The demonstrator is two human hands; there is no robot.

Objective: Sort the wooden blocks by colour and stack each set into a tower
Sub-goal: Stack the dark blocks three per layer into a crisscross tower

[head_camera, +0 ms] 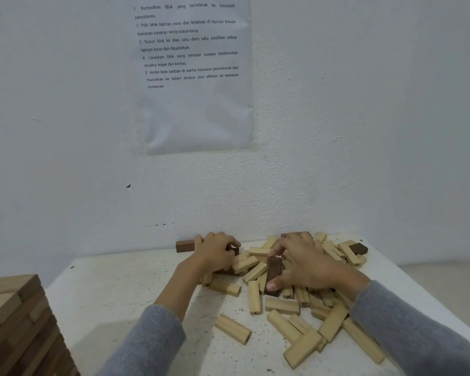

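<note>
Across the white table (120,294), pale blocks (282,306) are lying heaped, sorting seemingly barely starting; the left hand (215,252) is curling round the far brown block (185,246), the right hand (307,264) is pinching the middle brown block (273,275) between thumb and fingers.

Bare workroom: printed instruction sheet (193,74) on textured white wall (364,104).

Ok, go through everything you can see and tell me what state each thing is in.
left hand: grips a brown block.
right hand: pinches a dark block among the light ones.
light blocks: scattered loose, lying flat, unstacked.
block stack: built, standing at lower left.
</note>
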